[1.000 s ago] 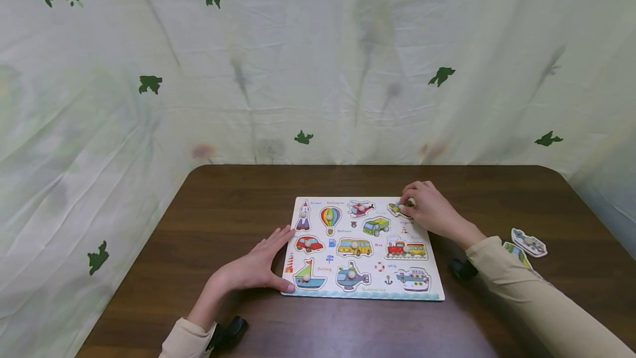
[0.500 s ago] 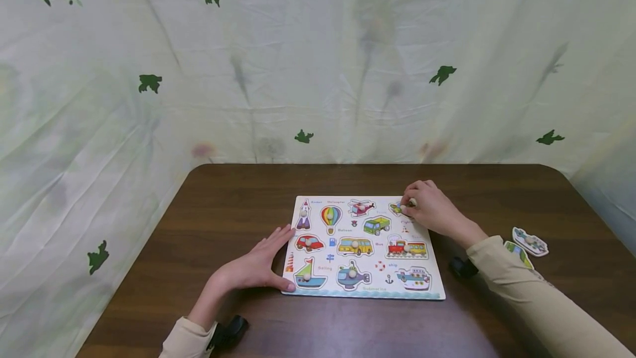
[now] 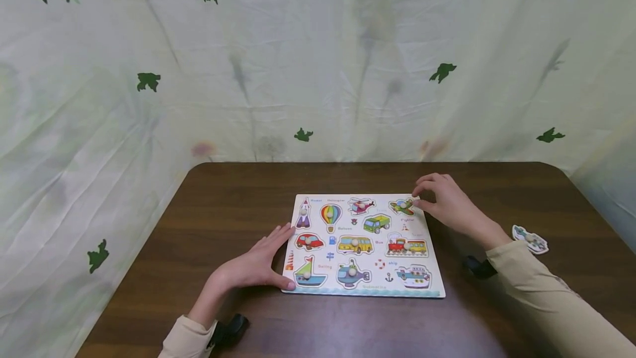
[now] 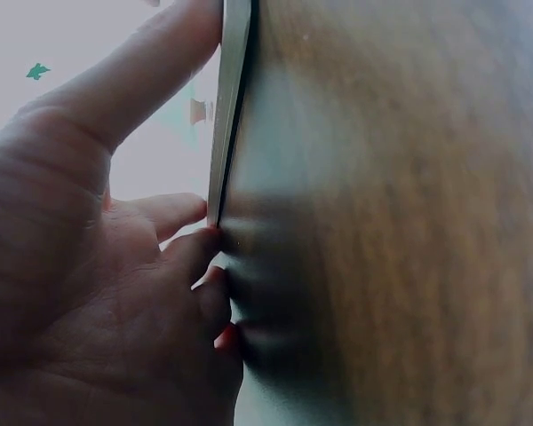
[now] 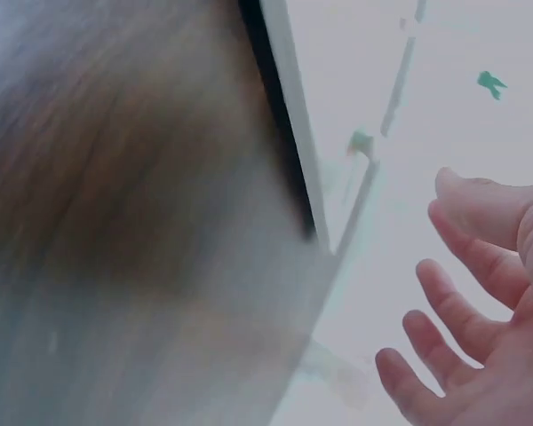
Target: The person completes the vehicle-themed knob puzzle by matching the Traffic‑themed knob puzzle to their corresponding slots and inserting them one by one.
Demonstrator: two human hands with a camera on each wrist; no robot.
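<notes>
A white peg puzzle board [image 3: 367,294] with vehicle pieces lies flat on the table. My left hand [image 3: 250,264] rests along its left edge, the thumb on the lower left corner. In the left wrist view the fingertips [image 4: 215,293] meet the board's edge [image 4: 228,115]. My right hand [image 3: 454,206] is lifted by the upper right corner, fingers loosely bent and holding nothing. The green plane piece [image 3: 401,207] sits just left of its fingertips, in the board. In the right wrist view the right hand [image 5: 480,311] is apart from the board [image 5: 293,106].
A loose ship-like piece [image 3: 530,240] lies on the brown table [image 3: 233,198], beside the right sleeve [image 3: 546,291]. The ship picture [image 3: 414,277] at the board's lower right shows no knob. A pale leaf-patterned curtain [image 3: 318,70] hangs behind the table.
My right hand has let go of the plane piece's knob and moved right, uncovering the whole plane. The right sleeve now hides the green loose piece. My left hand has stayed put.
</notes>
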